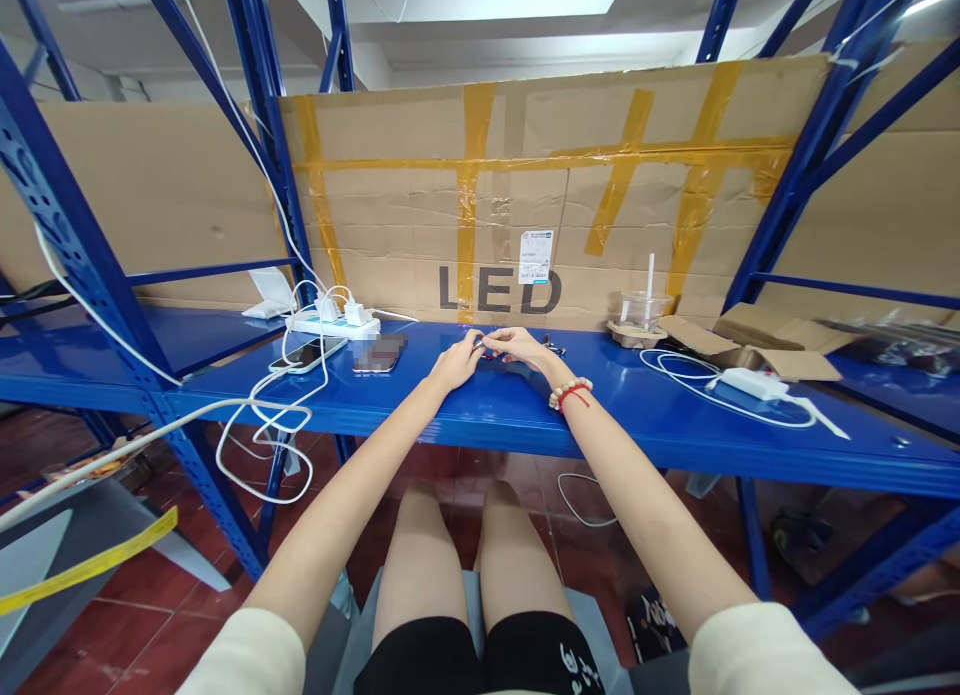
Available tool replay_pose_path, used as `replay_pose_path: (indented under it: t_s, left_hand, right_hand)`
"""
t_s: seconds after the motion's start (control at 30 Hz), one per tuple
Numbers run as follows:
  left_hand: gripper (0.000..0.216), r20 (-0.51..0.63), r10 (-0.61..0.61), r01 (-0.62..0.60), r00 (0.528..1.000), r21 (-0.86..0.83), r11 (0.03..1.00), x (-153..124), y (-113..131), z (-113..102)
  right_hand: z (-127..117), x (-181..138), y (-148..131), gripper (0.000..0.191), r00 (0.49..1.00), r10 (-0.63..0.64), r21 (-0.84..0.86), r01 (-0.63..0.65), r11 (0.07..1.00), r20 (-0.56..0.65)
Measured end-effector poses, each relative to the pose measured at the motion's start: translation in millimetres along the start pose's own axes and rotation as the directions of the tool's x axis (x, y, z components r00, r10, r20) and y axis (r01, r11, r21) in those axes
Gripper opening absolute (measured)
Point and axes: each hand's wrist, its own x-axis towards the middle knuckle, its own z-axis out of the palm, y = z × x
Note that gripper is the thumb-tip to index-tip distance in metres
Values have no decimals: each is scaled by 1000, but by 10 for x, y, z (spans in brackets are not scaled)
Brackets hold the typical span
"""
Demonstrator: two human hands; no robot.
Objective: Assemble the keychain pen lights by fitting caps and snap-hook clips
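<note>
Over the blue shelf top [405, 400], my left hand [456, 363] and my right hand [517, 345] meet, fingertips nearly touching. Both are closed in a pinch around something small, with a dark or silvery bit showing between them; its kind is too small to make out. A bit of red shows under the right fingers. Just behind my right hand lie a few small dark items [553, 347], partly hidden by it. A beaded bracelet and a red string [573, 393] circle my right wrist.
Left of my hands lie a phone [380, 353], another phone [309, 354] and a white power strip [334, 324] with tangled white cables. A clear cup with a straw [643, 310], an open cardboard box [772, 337] and a white adapter [752, 383] stand right. A taped cardboard sheet [420, 215] rises behind.
</note>
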Motion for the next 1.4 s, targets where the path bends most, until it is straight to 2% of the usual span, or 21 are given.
replay_pose_path:
  t_s: [0.13,0.33,0.57,0.7,0.9,1.1,1.4]
  left_hand:
    - [35,-42,5,-6,999,-28,1000,-22,16,-4]
    - [29,-90,20,-22,996,-19,1000,-7,-8,12]
    - [28,-74,0,2,997,39,999,60,-74,47]
    - [27,-93,-2,2,996,6,1000,56,-74,51]
    - [26,-64,-25,22,998,-48,999,25,-75,36]
    - [23,-49,36,-39,998,-56,998,12,-97,10]
    - [18,-14,65,-64,998,44,997,-17,-40,-35]
  right_hand:
    - [-4,10,17,37,1000,-8,20,8,1000,8]
    - [18,19,20,39,999,-13,20,14,1000,-43]
    - [19,47,38,36,998,-13,38,15,999,-65]
    - [19,50,43,36,997,-22,19,23,1000,-72]
    - [38,43,48,37,995,-52,-12,52,999,-83]
    - [31,42,89,36,995,-78,-73,73,995,-61]
    - [26,-15,21,36,998,-49,-160,42,986,-38]
